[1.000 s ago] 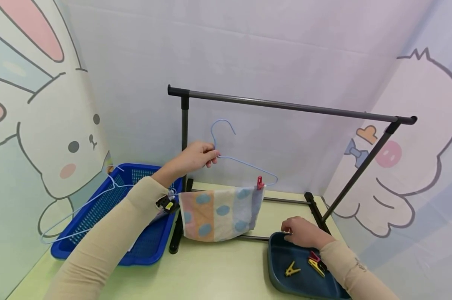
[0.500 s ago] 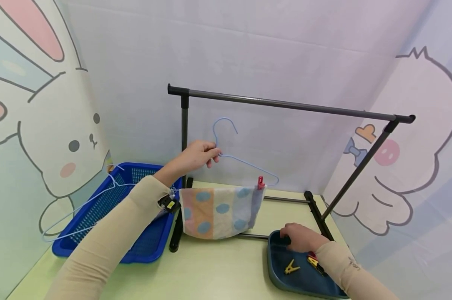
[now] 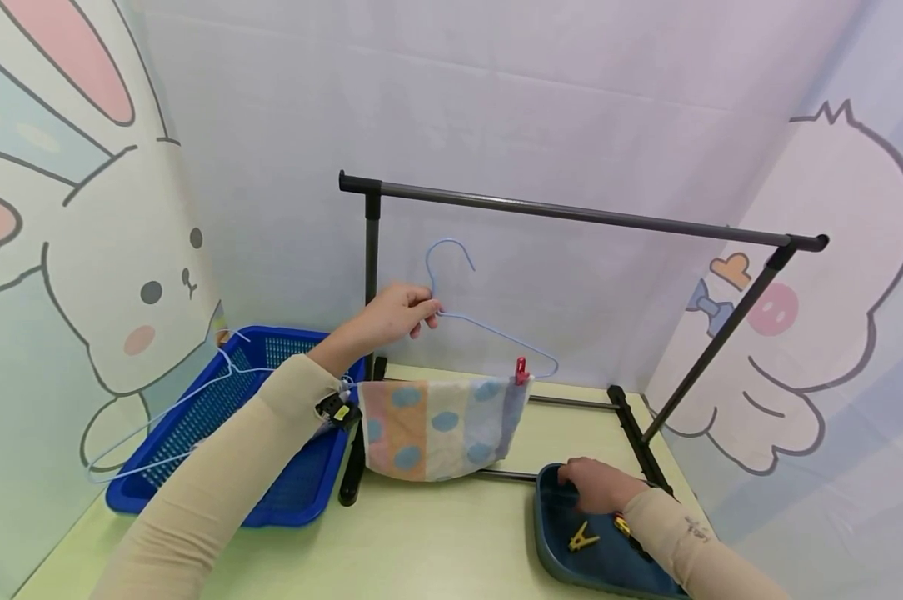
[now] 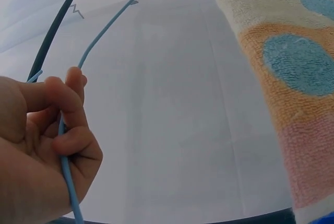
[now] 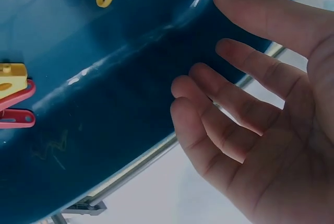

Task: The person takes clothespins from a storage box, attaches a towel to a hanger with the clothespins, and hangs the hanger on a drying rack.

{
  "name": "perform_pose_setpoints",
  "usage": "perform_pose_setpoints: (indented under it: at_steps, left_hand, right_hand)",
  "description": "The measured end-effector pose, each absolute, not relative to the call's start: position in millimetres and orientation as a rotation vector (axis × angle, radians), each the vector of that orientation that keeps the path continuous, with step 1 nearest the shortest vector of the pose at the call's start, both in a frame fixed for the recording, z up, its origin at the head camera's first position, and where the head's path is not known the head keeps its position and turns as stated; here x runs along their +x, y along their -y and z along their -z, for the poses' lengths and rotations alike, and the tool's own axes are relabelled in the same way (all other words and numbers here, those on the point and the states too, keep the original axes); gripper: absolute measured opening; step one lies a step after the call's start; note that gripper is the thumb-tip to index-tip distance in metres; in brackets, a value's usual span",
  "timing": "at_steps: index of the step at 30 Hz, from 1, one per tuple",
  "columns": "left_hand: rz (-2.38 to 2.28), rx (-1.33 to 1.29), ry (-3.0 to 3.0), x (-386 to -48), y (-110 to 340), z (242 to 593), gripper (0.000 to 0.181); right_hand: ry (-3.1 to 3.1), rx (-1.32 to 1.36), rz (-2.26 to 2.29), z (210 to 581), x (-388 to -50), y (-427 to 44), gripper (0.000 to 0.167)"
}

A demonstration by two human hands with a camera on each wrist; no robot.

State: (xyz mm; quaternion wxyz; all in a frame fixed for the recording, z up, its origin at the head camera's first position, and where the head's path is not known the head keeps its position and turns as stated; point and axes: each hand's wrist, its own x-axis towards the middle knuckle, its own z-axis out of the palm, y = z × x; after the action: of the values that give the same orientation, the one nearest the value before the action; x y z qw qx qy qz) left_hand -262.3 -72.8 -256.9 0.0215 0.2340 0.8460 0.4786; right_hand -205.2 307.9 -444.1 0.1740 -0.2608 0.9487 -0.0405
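With curled fingers my left hand (image 3: 402,315) grips a thin blue wire hanger (image 3: 496,331) just below its hook, also seen in the left wrist view. A towel (image 3: 444,429) with pastel stripes and blue dots hangs over the hanger's lower bar. One red clothespin (image 3: 522,372) pinches it at the right end. My right hand (image 3: 597,483) hovers over the far side of a dark blue bin (image 3: 545,546). In the right wrist view its fingers (image 5: 229,98) are loosely bent and hold nothing. A yellow clothespin (image 3: 582,537) lies in the bin, with yellow and red ones (image 5: 15,96) beyond.
A black and grey rack (image 3: 571,212) stands behind the towel, its bar above the hanger's hook. At left, a blue basket (image 3: 301,492) has another pale blue hanger (image 3: 174,408) across it. Both containers rest on a pale green table (image 3: 429,546).
My right hand has lowered slightly from the bin's far rim into the bin. The left hand, hanger and towel have stayed nearly still.
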Motion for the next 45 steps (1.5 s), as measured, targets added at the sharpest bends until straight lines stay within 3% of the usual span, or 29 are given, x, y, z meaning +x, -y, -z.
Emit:
perform_pose_setpoints:
  at_steps: [24, 33, 45]
  left_hand:
    - [-1.483, 0.739, -2.612, -263.1, 73.1, 258.4, 0.028]
    - [-1.476, 0.723, -2.625, -264.9, 73.7, 257.2, 0.028]
    - [-1.505, 0.742, -2.604, -262.1, 74.6, 256.3, 0.028]
  right_hand:
    - [-2.597, -0.551, 0.067, 461.8, -200.0, -304.5, 0.028]
    - [-2.591, -0.602, 0.075, 471.8, -196.2, -309.6, 0.021]
    - [-2.573, -0.602, 0.049, 478.9, -197.0, -312.1, 0.024]
